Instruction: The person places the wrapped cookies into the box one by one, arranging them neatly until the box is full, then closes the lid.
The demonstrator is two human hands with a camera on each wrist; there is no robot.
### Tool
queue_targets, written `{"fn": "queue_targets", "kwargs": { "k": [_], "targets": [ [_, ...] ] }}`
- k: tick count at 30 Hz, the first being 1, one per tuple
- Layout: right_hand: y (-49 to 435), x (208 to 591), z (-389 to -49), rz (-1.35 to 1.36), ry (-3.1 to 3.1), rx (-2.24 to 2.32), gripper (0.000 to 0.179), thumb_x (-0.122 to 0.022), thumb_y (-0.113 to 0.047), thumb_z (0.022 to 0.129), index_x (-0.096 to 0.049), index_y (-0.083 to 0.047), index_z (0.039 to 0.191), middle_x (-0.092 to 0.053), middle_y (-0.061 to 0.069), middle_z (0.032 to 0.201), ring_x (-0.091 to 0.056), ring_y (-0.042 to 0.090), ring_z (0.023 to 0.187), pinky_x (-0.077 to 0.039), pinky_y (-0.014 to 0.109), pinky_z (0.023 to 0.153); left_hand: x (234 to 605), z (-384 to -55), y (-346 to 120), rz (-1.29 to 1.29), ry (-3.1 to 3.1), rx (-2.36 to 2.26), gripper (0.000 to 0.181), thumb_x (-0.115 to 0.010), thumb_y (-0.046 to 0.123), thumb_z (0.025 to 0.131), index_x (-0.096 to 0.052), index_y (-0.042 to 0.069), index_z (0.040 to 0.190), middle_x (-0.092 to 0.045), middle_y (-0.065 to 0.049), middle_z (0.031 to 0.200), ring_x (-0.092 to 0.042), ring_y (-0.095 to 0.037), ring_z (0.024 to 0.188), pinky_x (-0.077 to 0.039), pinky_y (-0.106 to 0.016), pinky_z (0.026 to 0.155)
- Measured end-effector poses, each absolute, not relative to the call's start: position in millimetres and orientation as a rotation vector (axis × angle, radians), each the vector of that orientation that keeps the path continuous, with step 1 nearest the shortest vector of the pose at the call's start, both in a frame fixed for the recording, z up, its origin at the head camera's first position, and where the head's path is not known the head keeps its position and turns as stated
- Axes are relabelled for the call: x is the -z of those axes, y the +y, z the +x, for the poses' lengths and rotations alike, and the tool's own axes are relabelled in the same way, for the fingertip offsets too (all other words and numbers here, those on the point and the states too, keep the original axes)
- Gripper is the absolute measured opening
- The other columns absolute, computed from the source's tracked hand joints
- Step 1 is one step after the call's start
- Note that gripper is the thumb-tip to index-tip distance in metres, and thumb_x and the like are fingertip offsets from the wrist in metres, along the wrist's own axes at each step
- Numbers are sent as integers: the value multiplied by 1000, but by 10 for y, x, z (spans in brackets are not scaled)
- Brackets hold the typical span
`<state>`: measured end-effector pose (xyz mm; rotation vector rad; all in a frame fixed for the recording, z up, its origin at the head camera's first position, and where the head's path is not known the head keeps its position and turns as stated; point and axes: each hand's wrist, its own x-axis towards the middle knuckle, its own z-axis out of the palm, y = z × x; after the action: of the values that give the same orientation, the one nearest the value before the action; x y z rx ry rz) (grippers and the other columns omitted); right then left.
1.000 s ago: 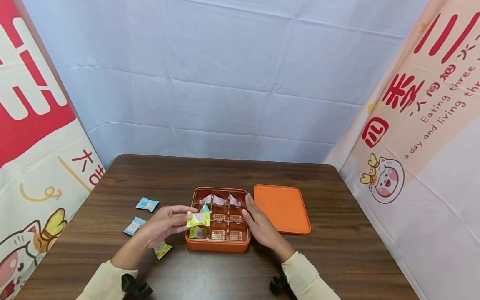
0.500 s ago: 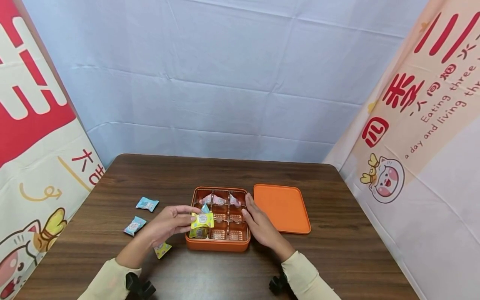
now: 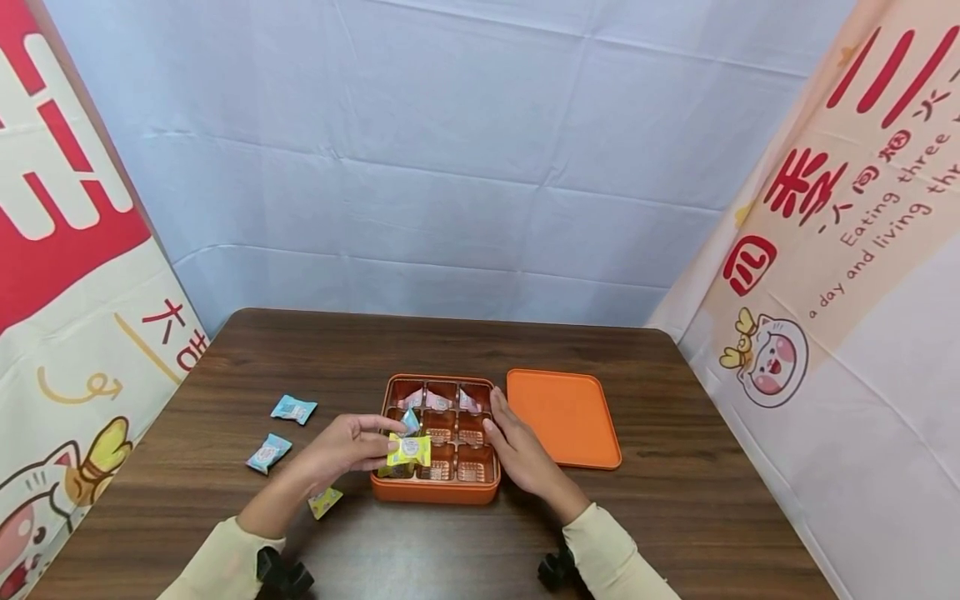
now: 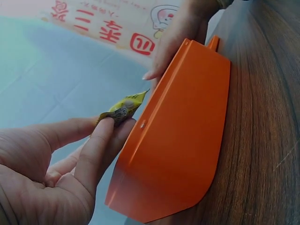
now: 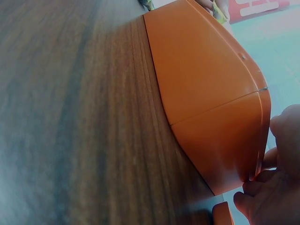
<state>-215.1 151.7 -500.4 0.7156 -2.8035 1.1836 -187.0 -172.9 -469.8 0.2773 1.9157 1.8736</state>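
My left hand (image 3: pixel 347 450) pinches a yellow wrapped candy (image 3: pixel 409 451) by one end, between thumb and fingers. It hangs over the left side of an orange box (image 3: pixel 435 493) whose clear insert is split into compartments. In the left wrist view, the candy (image 4: pixel 126 107) is level with the box rim. Pink candies (image 3: pixel 438 401) sit in the back row, and a blue candy (image 3: pixel 410 421) stands in the middle-left compartment. Another yellow candy in the front-left one is partly hidden beneath the held candy. My right hand (image 3: pixel 525 450) rests against the box's right side, fingers extended along the rim.
An orange lid (image 3: pixel 564 418) lies flat to the right of the box. On the left of the brown table (image 3: pixel 637 517) are two blue candies (image 3: pixel 294 409) and a yellow candy (image 3: pixel 326 502), partly behind the left wrist. A pale cloth backdrop (image 3: pixel 450 167) stands behind.
My left hand has shifted slightly right and toward the front of the box, carrying the yellow candy over the front-left compartment. My right hand has stayed at the box's side.
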Motion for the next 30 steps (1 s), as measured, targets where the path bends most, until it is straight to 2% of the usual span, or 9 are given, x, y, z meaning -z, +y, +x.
{"fn": "queue_targets", "kwargs": {
  "k": [4,9,17,19,26,30],
  "targets": [
    [1515,5001,-2147,713,-2805,-1181,65,-36,-42,111,-21,-2,160,-11,3,167,-17,23,153,-20,47,123,4683,-1868,-1697,274,1921,-1861,41,-67,13,99,-60,-6,134,-75,-10,104,-70,-16,89,-60,-36,83],
    [1513,4996,-2143,717,-2803,-1191,63,-38,-39,111,-22,-1,159,-11,4,167,-16,22,153,-20,47,123,4674,-1863,-1665,266,1932,-1841,39,-66,12,99,-61,-5,133,-76,-12,100,-71,-18,89,-60,-36,82],
    [1516,4997,-2145,714,-2806,-1192,65,-36,-43,111,-21,-3,160,-11,3,167,-16,22,153,-20,47,123,4697,-1869,-1608,286,1938,-1842,34,-67,10,98,-65,-3,130,-71,-17,121,-71,-22,103,-60,-37,85],
    [1517,5001,-2145,715,-2805,-1192,64,-37,-41,111,-21,-3,160,-11,3,167,-16,22,153,-20,47,123,4705,-1869,-1590,290,1940,-1840,33,-68,10,98,-66,-2,129,-72,-16,118,-71,-22,102,-60,-37,84],
    [1517,5009,-2147,707,-2807,-1197,61,-39,-36,112,-21,-3,160,-11,2,167,-16,20,153,-20,48,123,4724,-1872,-1548,293,1956,-1826,38,-71,12,96,-64,-4,130,-73,-8,90,-70,-19,92,-61,-37,83],
    [1515,4999,-2145,704,-2807,-1196,62,-39,-37,112,-21,-3,160,-11,2,167,-17,22,153,-20,48,123,4726,-1871,-1528,295,1967,-1811,40,-72,14,96,-63,-5,130,-74,-7,92,-70,-19,91,-61,-36,82]
  ]
}}
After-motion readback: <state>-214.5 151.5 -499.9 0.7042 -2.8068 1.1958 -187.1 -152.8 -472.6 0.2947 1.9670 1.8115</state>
